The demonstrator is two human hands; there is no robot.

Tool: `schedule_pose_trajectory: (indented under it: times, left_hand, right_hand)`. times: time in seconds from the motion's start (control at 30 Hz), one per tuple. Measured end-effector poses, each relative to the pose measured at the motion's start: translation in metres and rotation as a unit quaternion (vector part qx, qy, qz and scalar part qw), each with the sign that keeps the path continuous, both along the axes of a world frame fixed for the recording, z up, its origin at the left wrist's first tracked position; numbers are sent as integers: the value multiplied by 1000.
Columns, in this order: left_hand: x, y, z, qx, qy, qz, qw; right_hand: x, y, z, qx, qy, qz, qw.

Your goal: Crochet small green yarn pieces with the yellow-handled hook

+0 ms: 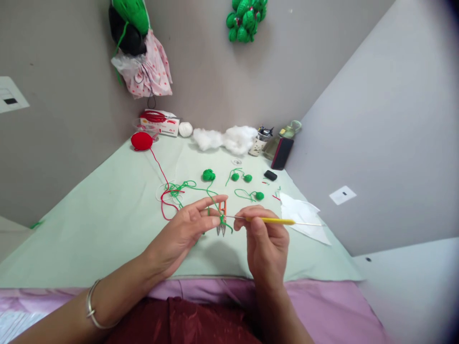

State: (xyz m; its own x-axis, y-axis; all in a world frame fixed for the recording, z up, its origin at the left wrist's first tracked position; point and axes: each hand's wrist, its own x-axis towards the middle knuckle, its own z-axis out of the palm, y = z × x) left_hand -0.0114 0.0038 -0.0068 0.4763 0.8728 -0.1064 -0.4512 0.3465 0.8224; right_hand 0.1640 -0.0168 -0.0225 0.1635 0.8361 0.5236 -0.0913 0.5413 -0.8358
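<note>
Between thumb and fingers, my left hand (pixel 193 220) pinches a small piece of green yarn (pixel 222 220), its index finger stretched out with the strand running over it. My right hand (pixel 265 234) grips a crochet hook (pixel 274 220) by its yellow handle. The hook's thin metal tip points left and reaches the green yarn at my left fingertips. Below the yarn, orange-handled scissors (pixel 223 208) lie on the table, partly hidden by my left hand. From the fingers the strand leads up towards a green yarn ball (pixel 208 175).
Small green balls (pixel 259 196) with yarn tails lie beyond my hands. A red yarn ball (pixel 142 141) trails its strand to tangled green yarn (pixel 175 188). White stuffing (pixel 238 139), a pen cup (pixel 258 143) and a phone (pixel 282 154) line the back. White paper (pixel 304 220) lies right.
</note>
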Motion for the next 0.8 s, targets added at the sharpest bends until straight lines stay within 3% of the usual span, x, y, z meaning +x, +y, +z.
schedule_pose_trajectory:
  times: [0.1, 0.23, 0.3, 0.43, 0.53, 0.67, 0.8]
  left_hand:
    - [0, 1, -1, -24, -42, -26, 998]
    - [2, -1, -1, -4, -26, -6, 1000]
    - [3, -2, -2, 29, 5, 17, 999]
    - [4, -3, -2, 70, 37, 55, 995]
    - [3, -2, -1, 50, 16, 59, 997]
    - [3, 0, 1, 33, 10, 69, 997]
    - [1, -2, 1, 52, 36, 90, 994]
  right_hand:
    - [1, 3, 4, -26, 38, -2, 999]
    - [1, 3, 6, -50, 49, 32, 997]
    - [0, -1, 5, -29, -7, 36, 999]
    - [-4, -8, 3, 45, -146, -37, 988]
    - [-4, -6, 2, 47, -100, -23, 994]
    - [-1, 0, 2, -13, -2, 38, 999]
    - [3, -6, 8, 24, -75, 1, 997]
